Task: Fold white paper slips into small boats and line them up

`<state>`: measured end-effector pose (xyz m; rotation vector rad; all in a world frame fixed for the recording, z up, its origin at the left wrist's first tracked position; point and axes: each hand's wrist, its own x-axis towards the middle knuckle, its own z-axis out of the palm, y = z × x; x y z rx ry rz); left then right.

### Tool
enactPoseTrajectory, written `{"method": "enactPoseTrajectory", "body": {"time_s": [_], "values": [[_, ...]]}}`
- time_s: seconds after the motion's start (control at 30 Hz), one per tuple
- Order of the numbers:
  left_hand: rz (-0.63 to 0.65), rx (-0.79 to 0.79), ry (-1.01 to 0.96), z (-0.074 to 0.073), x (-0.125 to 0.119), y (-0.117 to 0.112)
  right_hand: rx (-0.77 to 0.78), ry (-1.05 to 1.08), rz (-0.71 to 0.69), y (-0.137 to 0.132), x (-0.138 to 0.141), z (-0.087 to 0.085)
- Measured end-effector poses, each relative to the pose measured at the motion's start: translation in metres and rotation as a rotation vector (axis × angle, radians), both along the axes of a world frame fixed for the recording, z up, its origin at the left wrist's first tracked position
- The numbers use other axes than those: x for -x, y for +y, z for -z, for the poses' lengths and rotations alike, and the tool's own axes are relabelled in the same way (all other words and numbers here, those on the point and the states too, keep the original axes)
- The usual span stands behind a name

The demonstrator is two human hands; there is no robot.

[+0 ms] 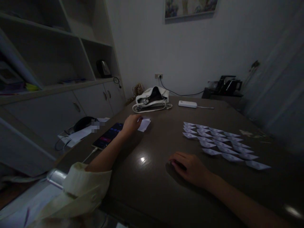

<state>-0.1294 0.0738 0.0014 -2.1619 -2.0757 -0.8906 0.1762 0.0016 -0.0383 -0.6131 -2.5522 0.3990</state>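
My left hand (131,124) reaches forward over the dark table (152,177) and its fingers close on the edge of a small stack of white paper sheets (144,124). My right hand (187,166) rests on the table near me, fingers curled loosely and palm down, holding nothing that I can see. To the right of it lie several folded paper boats (220,142) set out in rows.
A phone (108,135) with a lit screen lies left of the paper stack, a cable running from it. A white handbag (152,99) and a white power bank (187,104) sit at the table's far end. Shelves and cabinets stand to the left.
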Motion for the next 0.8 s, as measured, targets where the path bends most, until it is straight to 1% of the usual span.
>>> {"method": "enactPoseTrajectory", "body": {"time_s": [0.07, 0.17, 0.3, 0.4, 0.47, 0.53, 0.63, 0.7, 0.8], "values": [[0.114, -0.007, -0.06, -0.001, -0.01, -0.002, -0.001, 0.002, -0.001, 0.0, 0.001, 0.0], [0.298, 0.04, -0.169, 0.001, -0.026, -0.006, -0.021, 0.014, 0.001, -0.001, 0.001, -0.001], [0.515, 0.139, -0.326, 0.003, -0.042, -0.011, -0.13, 0.125, 0.034, -0.002, -0.001, -0.002], [0.63, 0.236, -0.417, 0.001, -0.047, -0.016, -0.22, 0.229, 0.09, 0.0, -0.004, -0.004], [0.686, 0.315, -0.455, 0.0, -0.05, -0.019, -0.24, 0.269, 0.149, 0.002, -0.004, -0.005], [0.725, 0.382, -0.483, 0.001, -0.054, -0.022, -0.222, 0.284, 0.195, 0.003, -0.005, -0.006], [0.747, 0.435, -0.516, 0.006, -0.061, -0.024, -0.196, 0.276, 0.18, 0.003, -0.004, -0.008], [0.746, 0.451, -0.523, 0.01, -0.065, -0.025, -0.211, 0.264, 0.157, 0.002, -0.004, -0.009], [0.739, 0.472, -0.522, 0.016, -0.071, -0.026, -0.241, 0.276, 0.171, 0.001, -0.004, -0.01]]}}
